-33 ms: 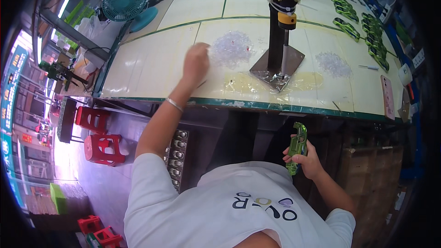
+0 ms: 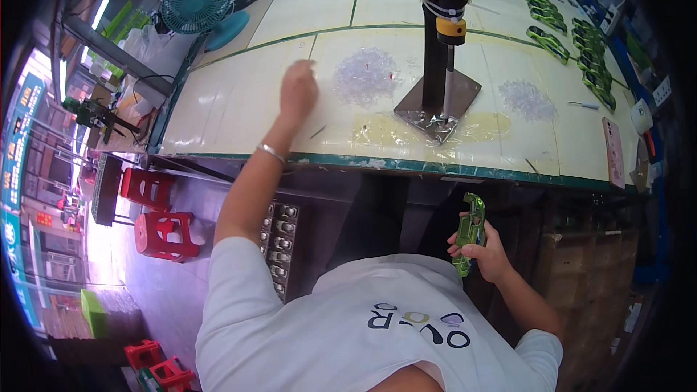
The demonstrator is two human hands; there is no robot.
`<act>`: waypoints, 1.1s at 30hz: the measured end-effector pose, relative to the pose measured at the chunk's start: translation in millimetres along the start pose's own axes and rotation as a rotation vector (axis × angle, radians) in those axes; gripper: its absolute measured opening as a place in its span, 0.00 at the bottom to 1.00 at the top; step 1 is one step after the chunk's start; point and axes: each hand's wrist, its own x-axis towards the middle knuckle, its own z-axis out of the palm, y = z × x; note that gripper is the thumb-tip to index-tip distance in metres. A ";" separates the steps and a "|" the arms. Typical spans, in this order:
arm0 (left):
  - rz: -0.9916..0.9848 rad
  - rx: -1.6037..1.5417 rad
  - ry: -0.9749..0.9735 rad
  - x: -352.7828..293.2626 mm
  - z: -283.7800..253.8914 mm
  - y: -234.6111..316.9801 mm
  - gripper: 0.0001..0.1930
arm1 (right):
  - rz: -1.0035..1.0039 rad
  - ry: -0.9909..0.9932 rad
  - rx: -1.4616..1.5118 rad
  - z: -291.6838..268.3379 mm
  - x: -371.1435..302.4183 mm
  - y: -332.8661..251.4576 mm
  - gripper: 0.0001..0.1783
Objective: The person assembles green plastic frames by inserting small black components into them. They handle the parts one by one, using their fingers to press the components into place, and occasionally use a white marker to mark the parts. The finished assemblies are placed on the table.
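Note:
My left hand (image 2: 298, 91) is raised over the table, just left of a loose pile of small clear plastic pieces (image 2: 365, 78). Its fingers are drawn together; whatever they may hold is too small to make out. Down by my lap, my right hand (image 2: 488, 254) grips a shiny green plastic shell (image 2: 470, 236) with curved cut-outs, held upright. Ahead of me stands a bench press (image 2: 449, 91) with a dark post, a yellow collar and a rod reaching down toward its square metal base (image 2: 410, 107).
Another clear pile (image 2: 528, 101) lies right of the press. Several green shells (image 2: 592, 65) line the table's right side, near a screwdriver (image 2: 583, 106) and a pink phone (image 2: 613, 151). A green fan (image 2: 196, 1) stands back left; red stools (image 2: 165, 235) stand on the floor.
My left hand has shifted left, away from the clear pile, uncovering more of a thin dark sliver on the table. My right hand and its green shell stay put.

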 end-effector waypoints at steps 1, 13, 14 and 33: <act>-0.017 0.106 0.061 5.6 4.2 -29.6 0.15 | 0.003 -0.008 -0.007 -1.2 -0.4 -0.3 0.35; -0.070 0.406 -0.304 34.5 4.7 -111.2 0.06 | 0.009 0.027 -0.017 -11.3 2.5 -4.7 0.34; -0.099 0.396 -0.309 34.0 5.4 -113.8 0.07 | 0.011 0.030 -0.016 -11.9 3.0 -3.7 0.34; -0.017 0.513 -0.374 49.0 18.7 -123.7 0.08 | -0.029 0.165 -0.090 -18.1 15.3 4.1 0.36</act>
